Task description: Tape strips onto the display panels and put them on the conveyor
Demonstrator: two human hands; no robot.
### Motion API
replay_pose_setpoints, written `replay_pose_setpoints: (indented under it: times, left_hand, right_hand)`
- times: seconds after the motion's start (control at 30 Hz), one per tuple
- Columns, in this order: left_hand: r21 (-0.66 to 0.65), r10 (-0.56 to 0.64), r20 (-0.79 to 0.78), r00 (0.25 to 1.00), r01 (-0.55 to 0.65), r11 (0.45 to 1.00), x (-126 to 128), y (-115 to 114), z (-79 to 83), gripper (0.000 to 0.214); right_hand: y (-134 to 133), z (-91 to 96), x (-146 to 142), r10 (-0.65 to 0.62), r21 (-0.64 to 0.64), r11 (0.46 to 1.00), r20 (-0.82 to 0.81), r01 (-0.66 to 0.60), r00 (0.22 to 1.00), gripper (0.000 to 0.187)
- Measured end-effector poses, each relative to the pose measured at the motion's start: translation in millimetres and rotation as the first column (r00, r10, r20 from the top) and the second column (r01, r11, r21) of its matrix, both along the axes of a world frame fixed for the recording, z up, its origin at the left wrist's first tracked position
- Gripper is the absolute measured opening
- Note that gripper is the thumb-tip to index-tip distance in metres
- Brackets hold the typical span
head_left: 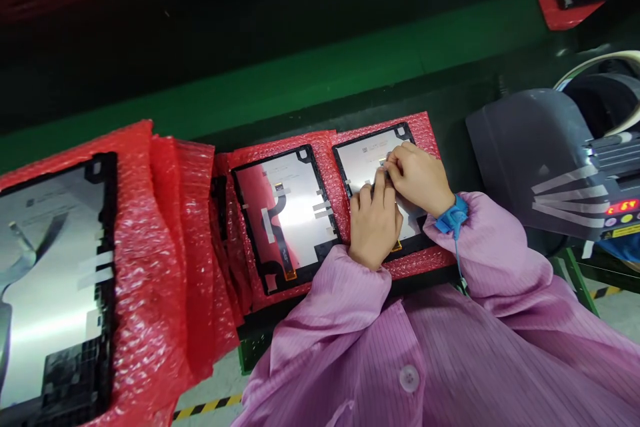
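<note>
Two display panels lie face down on red bubble wrap in front of me. Both my hands rest on the right panel. My left hand lies flat on its lower middle, fingers pressed together and pointing away. My right hand, with a blue wrist strap, has its fingers curled in a pinch at the panel's centre, on a small piece I cannot make out. The left panel shows its black flex cable and strips of tape, untouched.
A third panel on red bubble wrap sits close at the far left. A grey tape dispenser machine with cut tape strips stands at the right. A green conveyor edge runs behind. Another red tray sits at top right.
</note>
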State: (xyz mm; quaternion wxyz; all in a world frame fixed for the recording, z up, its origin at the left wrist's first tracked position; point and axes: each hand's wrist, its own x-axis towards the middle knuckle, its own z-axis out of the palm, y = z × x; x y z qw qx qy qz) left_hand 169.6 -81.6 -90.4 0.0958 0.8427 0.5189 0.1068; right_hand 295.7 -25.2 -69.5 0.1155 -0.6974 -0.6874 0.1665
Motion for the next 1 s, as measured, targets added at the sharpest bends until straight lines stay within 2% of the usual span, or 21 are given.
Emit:
replay_pose_setpoints:
  times: [0.07, 0.13, 0.23, 0.3, 0.4, 0.5, 0.57, 0.63, 0.67, 0.73, 0.8, 0.9, 0.93, 1.0]
  left_hand:
    - [-0.016, 0.006, 0.013, 1.0, -0.006, 1.0, 1.0, 1.6, 1.2, 0.045]
    - [-0.039, 0.017, 0.036, 0.999, -0.015, 0.999, 1.4, 2.2, 3.1, 0.045]
    - [-0.059, 0.035, 0.099, 0.995, -0.029, 0.998, -0.9, -2.1, 5.4, 0.042]
    - [-0.04, 0.107, 0.156, 0.982, -0.102, 0.994, -4.2, -9.3, 4.0, 0.04]
    - [0.008, 0.226, 0.209, 0.952, -0.232, 0.973, -9.0, -22.2, -4.1, 0.044]
    - [0.005, 0.226, 0.222, 0.948, -0.233, 0.972, -11.4, -29.5, -14.1, 0.048]
    - [-0.011, 0.218, 0.254, 0.942, -0.222, 0.975, -12.1, -29.9, -18.2, 0.048]
    - [-0.026, 0.216, 0.319, 0.923, -0.219, 0.975, -12.7, -28.2, -20.4, 0.047]
    - [-0.035, 0.218, 0.363, 0.906, -0.221, 0.975, -13.2, -27.0, -21.3, 0.047]
    - [-0.064, 0.234, 0.468, 0.852, -0.231, 0.971, -14.9, -24.6, -22.8, 0.048]
    - [-0.117, 0.281, 0.58, 0.765, -0.264, 0.958, -18.1, -22.8, -22.9, 0.056]
    - [-0.255, 0.396, 0.726, 0.562, -0.315, 0.914, -27.9, -23.7, -14.9, 0.077]
    - [-0.316, 0.425, 0.767, 0.481, -0.293, 0.902, -32.8, -25.5, -9.0, 0.078]
    - [-0.461, 0.482, 0.815, 0.321, -0.142, 0.876, -45.2, -31.5, 6.7, 0.063]
  right_hand:
    - [-2.5, 2.2, -1.4, -0.009, 0.008, 1.0, 0.027, 0.008, 1.0, 0.016]
    - [-5.6, 2.7, 3.2, -0.082, 0.077, 0.994, 0.022, 0.08, 0.996, 0.018]
    - [-9.5, -2.8, 22.5, -0.25, 0.232, 0.941, -0.017, 0.247, 0.968, 0.033]
    - [-9.6, -10.2, 37.3, -0.328, 0.252, 0.912, -0.021, 0.323, 0.944, 0.038]
    - [-2.8, -20.2, 50.0, -0.353, 0.189, 0.916, -0.039, 0.354, 0.935, 0.036]
    - [10.7, -21.1, 51.1, -0.321, 0.094, 0.939, -0.094, 0.329, 0.942, 0.026]
    - [19.4, -16.6, 50.6, -0.303, 0.01, 0.951, -0.15, 0.308, 0.941, 0.028]
    - [24.4, -10.9, 51.1, -0.305, -0.069, 0.952, -0.281, 0.298, 0.91, 0.028]
    - [25.0, -8.1, 51.3, -0.312, -0.109, 0.95, -0.386, 0.293, 0.868, 0.024]
    - [21.6, -2.3, 50.9, -0.315, -0.154, 0.947, -0.608, 0.281, 0.729, 0.02]
    - [12.0, 6.5, 49.3, -0.277, -0.135, 0.952, -0.761, 0.275, 0.586, 0.033]
    - [-10.7, 30.5, 45.9, -0.169, -0.008, 0.949, -0.855, 0.314, 0.49, 0.045]
    - [-18.8, 40.9, 44.4, -0.128, 0.034, 0.945, -0.877, 0.326, 0.464, 0.045]
    - [-31.6, 61.8, 39.4, -0.063, 0.091, 0.935, -0.909, 0.344, 0.412, 0.043]
